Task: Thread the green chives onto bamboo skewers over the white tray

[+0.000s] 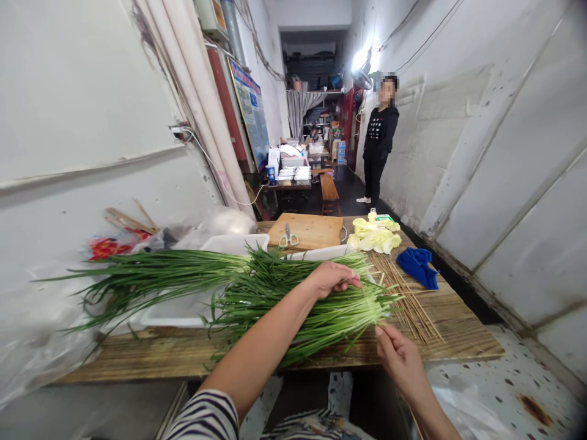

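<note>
A large heap of garlic chives (293,299) lies across the front of the table, pale stalk ends to the right. My left hand (332,279) reaches over the heap, its fingers curled closed among the upper stalks; what lies between the fingertips is mostly hidden. Close to the lower stalk ends, my right hand (400,354) is pinched closed, thumb against forefinger. Whatever it holds is too small to make out. A thin stick shows under the right wrist. Bamboo skewers (406,299) lie loose just right of the stalk ends.
A cutting board (306,228) bears green-handled scissors (288,237). Behind the chives are white trays (236,243). Yellow-green cabbage leaves (375,235) and a blue cloth (418,267) lie at the right. Plastic bags cover the left. A person (380,137) stands by the right wall.
</note>
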The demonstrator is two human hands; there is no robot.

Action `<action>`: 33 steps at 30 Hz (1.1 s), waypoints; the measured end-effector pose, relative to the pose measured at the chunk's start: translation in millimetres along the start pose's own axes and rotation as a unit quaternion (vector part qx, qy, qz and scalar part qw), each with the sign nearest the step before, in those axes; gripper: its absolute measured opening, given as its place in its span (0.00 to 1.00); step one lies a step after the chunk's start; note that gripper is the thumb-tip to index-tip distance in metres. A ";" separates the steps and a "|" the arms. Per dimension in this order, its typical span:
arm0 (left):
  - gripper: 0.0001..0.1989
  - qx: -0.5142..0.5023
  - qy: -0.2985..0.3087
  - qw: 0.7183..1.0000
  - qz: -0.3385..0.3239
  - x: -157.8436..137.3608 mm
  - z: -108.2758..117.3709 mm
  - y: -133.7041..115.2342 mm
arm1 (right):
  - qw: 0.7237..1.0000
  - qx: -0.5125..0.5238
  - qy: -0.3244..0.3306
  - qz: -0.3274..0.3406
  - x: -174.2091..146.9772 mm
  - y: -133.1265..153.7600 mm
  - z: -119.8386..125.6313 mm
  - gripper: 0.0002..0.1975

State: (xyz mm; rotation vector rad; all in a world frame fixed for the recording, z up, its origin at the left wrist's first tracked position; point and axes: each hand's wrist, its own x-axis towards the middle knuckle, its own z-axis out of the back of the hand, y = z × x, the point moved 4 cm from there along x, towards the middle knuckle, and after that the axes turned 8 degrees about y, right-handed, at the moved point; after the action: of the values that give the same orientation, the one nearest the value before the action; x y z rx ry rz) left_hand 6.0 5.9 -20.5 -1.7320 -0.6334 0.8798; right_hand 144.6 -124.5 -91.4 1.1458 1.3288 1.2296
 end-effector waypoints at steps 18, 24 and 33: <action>0.10 0.002 0.016 1.000 0.014 0.4 3.0 -0.9 | 1.000 0.007 -0.005 -0.006 -1.9 7.5 0.0 0.27; 0.10 0.058 0.022 0.998 0.013 -3.5 -1.6 -3.2 | 1.000 0.009 -0.008 0.000 -0.8 5.8 0.0 0.25; 0.12 0.290 0.013 0.956 -0.050 -5.1 -5.5 1.9 | 1.000 0.009 -0.017 0.025 3.5 5.5 -3.6 0.20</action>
State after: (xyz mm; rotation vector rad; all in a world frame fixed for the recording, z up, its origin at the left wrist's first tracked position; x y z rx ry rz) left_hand 7.5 -1.7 -20.0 -1.1699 -0.3867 0.8643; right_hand 140.8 -121.1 -85.9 1.2138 1.2947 1.2312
